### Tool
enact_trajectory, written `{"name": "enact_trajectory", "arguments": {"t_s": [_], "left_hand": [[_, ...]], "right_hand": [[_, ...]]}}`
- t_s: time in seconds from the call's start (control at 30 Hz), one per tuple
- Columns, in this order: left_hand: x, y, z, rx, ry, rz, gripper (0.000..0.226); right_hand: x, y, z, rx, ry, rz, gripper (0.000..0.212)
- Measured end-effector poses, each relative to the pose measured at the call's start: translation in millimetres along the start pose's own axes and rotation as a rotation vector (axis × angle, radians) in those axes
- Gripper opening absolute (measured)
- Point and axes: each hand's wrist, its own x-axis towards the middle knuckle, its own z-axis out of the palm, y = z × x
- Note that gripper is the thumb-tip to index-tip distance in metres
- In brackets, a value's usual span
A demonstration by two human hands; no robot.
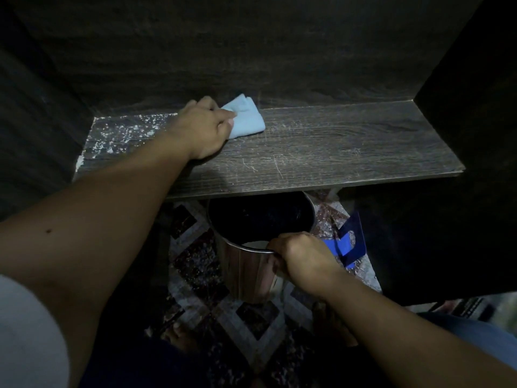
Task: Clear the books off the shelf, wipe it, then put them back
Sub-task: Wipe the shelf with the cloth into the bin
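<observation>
The head view shows the left hand [205, 127] clenched around a light blue cloth [246, 117], pressing it on the shelf [335, 144] near the back wall. No books are in view. White crumbs [128, 130] cover the shelf's left end. The right hand [302, 256] grasps the rim of a metal bin [246, 273] below the front edge. Crumbs swept straight forward from the left end would likely miss the bin and land on the patterned floor [195, 264].
</observation>
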Motion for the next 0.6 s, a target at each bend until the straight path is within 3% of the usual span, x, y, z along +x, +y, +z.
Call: {"name": "enact_trajectory", "arguments": {"t_s": [0.23, 0.6], "left_hand": [[-23.3, 1.2, 10.7, -0.209, 0.065, 0.037, 0.043], [-77.4, 31.8, 17.7, -0.241, 0.061, 0.05, 0.059]], "right_hand": [[-2.4, 1.4, 0.6, 0.008, 0.025, -0.023, 0.017], [-8.4, -3.1, -2.1, -0.042, -0.003, -0.051, 0.016]]}}
